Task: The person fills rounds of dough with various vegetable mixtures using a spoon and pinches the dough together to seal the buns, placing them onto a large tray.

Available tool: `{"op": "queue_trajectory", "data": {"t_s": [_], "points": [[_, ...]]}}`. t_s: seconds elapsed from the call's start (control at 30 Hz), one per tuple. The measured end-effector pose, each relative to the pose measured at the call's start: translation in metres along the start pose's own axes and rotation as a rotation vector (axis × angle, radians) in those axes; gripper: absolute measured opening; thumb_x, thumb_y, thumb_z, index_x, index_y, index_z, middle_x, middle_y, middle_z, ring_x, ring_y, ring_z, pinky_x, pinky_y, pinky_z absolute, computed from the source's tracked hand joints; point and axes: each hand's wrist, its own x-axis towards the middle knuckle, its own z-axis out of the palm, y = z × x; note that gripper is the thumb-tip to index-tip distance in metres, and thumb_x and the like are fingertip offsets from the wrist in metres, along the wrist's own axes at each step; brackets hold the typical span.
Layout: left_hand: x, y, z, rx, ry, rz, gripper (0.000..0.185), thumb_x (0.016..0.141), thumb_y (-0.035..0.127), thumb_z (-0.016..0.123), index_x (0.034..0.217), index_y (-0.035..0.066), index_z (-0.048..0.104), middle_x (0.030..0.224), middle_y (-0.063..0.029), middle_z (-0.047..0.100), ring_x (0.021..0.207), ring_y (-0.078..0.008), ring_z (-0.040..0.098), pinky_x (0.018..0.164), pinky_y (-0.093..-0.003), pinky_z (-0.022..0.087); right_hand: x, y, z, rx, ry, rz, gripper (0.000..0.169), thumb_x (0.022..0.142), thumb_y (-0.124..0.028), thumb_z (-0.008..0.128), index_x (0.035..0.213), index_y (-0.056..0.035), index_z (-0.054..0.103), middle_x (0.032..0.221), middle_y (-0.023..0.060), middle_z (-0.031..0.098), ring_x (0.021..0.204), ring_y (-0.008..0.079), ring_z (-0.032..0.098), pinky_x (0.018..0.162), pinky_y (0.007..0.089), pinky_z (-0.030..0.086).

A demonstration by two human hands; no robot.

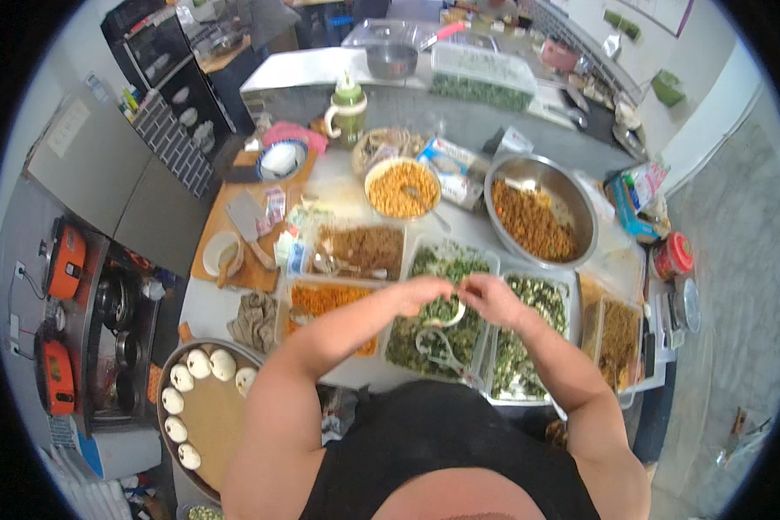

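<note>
My left hand (424,294) and my right hand (492,300) meet above the trays of chopped greens, fingertips almost touching. Between them is a white dough wrapper (455,317) cupped around green filling. The left hand holds its side, and the right fingers pinch its upper edge; the fingertips are partly blurred. Below lies a white slotted spoon (434,344) on the dark green filling (406,351). To the right, a second tray holds greens with pale cubes (517,364). Filled white buns (199,364) line the edge of a round steamer (211,416) at lower left.
Around the trays stand shredded orange filling (325,300), brown filling (364,247), a bowl of yellow-orange filling (400,188) and a steel bowl (588,227) of browned filling. A cleaver (244,211) lies on the wooden board (224,214) at left. A crumpled cloth (255,322) lies nearer.
</note>
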Motion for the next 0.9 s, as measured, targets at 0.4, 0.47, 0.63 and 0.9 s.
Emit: {"op": "queue_trajectory", "data": {"t_s": [0.4,0.47,0.63,0.9], "points": [[0.0,-0.051,0.007,-0.1,0.078,0.618,0.049,0.098,0.046,0.043,0.125,0.006,0.052,0.111,-0.0073,0.063,0.097,-0.0157,0.062,0.08,-0.0329,0.052,-0.008,0.025,0.035,1.227,0.191,0.405,0.014,0.092,-0.014,0.063,0.095,-0.0011,0.06,0.072,-0.0007,0.057,0.059,0.0075,0.053,0.058,0.0223,0.05],[0.017,-0.062,0.024,-0.366,0.097,0.746,0.032,0.097,0.026,0.052,0.119,0.002,0.054,0.108,-0.0095,0.063,0.097,-0.0181,0.063,0.082,-0.0347,0.053,-0.007,0.031,0.048,1.21,0.194,0.402,0.014,0.092,-0.015,0.063,0.093,-0.0017,0.06,0.071,-0.0008,0.057,0.059,0.008,0.052,0.056,0.0233,0.048],[0.017,-0.069,0.038,-0.544,0.212,0.71,0.024,0.088,0.003,0.059,0.112,-0.001,0.056,0.105,-0.0091,0.063,0.091,-0.0177,0.063,0.078,-0.0316,0.052,-0.011,0.042,0.053,0.646,0.231,0.277,0.014,0.092,-0.015,0.063,0.095,-0.002,0.059,0.073,-0.001,0.056,0.062,0.0061,0.049,0.056,0.0225,0.041],[0.022,-0.074,0.03,-0.425,0.263,0.75,0.026,0.086,0.001,0.057,0.112,-0.001,0.058,0.099,-0.0068,0.064,0.088,-0.014,0.061,0.076,-0.0288,0.05,-0.006,0.035,0.049,0.675,0.233,0.239,0.011,0.091,-0.01,0.062,0.097,-0.0005,0.062,0.074,0.0011,0.062,0.065,0.0083,0.054,0.059,0.0278,0.045]]}}
